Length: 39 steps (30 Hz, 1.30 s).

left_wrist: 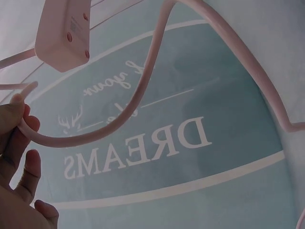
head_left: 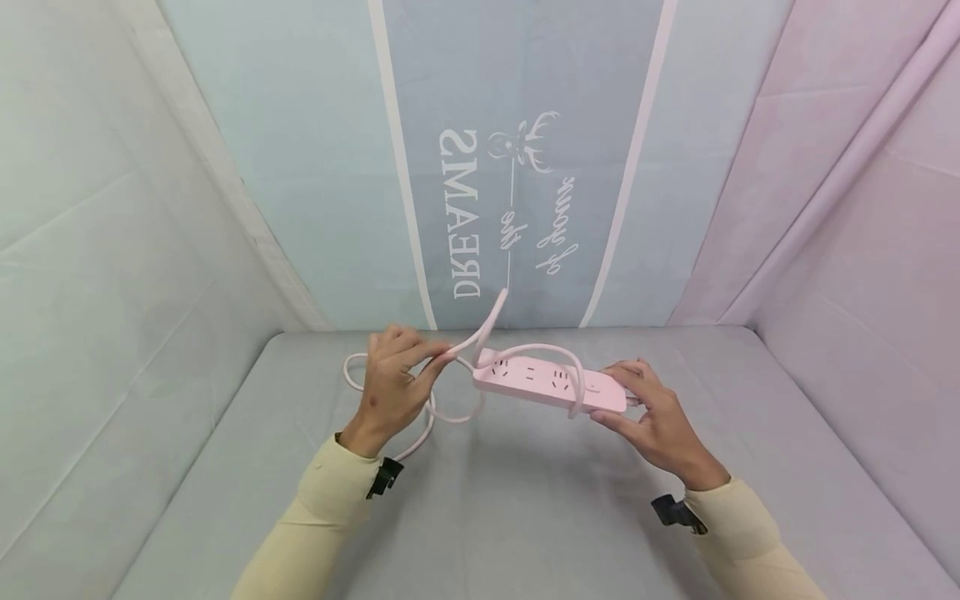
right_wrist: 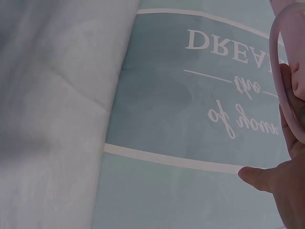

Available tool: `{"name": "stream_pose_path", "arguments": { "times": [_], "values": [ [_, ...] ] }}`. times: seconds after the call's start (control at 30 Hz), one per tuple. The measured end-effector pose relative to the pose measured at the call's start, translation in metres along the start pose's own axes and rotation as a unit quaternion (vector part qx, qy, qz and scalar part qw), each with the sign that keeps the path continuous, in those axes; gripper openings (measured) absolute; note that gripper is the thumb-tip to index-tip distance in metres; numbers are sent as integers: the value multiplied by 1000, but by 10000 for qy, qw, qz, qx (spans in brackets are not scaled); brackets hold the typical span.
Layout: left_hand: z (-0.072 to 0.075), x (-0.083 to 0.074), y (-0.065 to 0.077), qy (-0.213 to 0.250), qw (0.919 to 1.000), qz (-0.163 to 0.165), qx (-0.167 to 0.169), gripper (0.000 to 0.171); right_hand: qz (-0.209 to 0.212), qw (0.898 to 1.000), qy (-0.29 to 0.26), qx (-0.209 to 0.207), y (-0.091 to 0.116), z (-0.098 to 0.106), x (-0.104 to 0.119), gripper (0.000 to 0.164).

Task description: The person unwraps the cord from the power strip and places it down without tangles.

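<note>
A pink power strip (head_left: 540,387) is held up off the grey surface, its sockets facing up toward the head camera. My right hand (head_left: 660,425) grips its right end, thumb on the near edge and fingers on the far one. With thumb and fingertips, my left hand (head_left: 397,383) pinches the strip's pink cord (left_wrist: 139,95), left of the strip. One loop of cord crosses over the strip's top; other loops hang behind and below the left hand. In the left wrist view, an end of the strip (left_wrist: 62,38) shows above the fingers. The cord's plug is not visible.
A padded grey surface (head_left: 525,533) lies beneath both hands. Behind it rises a blue fabric panel (head_left: 600,100) with mirrored white lettering. Pale fabric walls stand at the left (head_left: 112,275) and right (head_left: 862,250). Black straps circle both sleeves near the wrists.
</note>
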<state>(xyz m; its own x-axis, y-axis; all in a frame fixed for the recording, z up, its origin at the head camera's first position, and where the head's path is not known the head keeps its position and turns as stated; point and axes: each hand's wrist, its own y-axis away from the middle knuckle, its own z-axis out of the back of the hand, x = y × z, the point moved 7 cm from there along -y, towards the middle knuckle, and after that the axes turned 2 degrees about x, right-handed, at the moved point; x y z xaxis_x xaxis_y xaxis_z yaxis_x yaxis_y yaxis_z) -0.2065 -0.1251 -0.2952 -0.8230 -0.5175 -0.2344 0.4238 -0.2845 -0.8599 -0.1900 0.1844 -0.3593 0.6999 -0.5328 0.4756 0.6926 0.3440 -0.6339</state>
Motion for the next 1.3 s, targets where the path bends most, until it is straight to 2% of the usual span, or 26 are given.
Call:
{"name": "stream_pose_path", "arguments": {
  "times": [0.07,0.17,0.23,0.43,0.8,1.3],
  "values": [
    [0,-1,1,158,9998,-73,21,14,-3,10000,27,-9,0,0,-1,60],
    [-1,-4,3,361,9991,-200,36,32,-3,10000,-2,-43,-1,1,-1,59],
    [-2,-6,5,448,9986,-294,37,38,12,10000,-21,-68,-1,1,-1,58],
    [-4,-7,3,652,9967,-456,133,38,-92,9999,-47,-67,-6,3,0,57],
    [-4,-6,-1,967,9934,-444,427,33,-390,9992,47,14,-14,8,2,56],
    [-4,-11,13,1166,9888,-624,698,27,-437,9984,279,-213,-7,4,-1,55]
  ]
}}
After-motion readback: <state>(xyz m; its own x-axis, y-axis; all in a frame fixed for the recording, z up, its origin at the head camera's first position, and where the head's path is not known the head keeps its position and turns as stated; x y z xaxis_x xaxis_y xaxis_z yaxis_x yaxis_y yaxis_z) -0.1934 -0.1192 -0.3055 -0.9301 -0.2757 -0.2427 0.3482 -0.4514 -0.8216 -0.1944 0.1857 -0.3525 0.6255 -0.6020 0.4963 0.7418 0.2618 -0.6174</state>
